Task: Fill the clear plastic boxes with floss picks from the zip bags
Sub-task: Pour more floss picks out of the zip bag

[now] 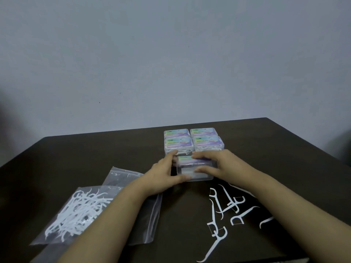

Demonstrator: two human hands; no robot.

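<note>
On the near left of the dark matte table (pixel 95 149) lies a zip bag (pixel 76 215) of thin, crinkly clear film, heaped with white floss picks (pixel 79 209), slim curved plastic stems with forked heads. A second, flat bag (pixel 133 186) lies partly under it and under the left forearm and looks empty. Both sit within easy reach, probably as the supply for filling.

The left hand (pixel 163 177) grips the left side of a clear plastic box (pixel 195 168), thumb curled round its near corner, fingers along the far side. The box is rigid, rectangular and glossy, with a pastel label on its lid. The right hand (pixel 214 164) lies over the top and right side, fingers bent down onto the lid, seemingly pressing it closed or steadying it; whether the lid is latched cannot be told.

Just beyond, four matching boxes (pixel 193 141) stand tight together in a two-by-two block, white picks showing through their walls, so they seem already filled.

On the near right, loose floss picks (pixel 224 211) lie scattered on the bare table, likely left over or waiting for a box
</note>
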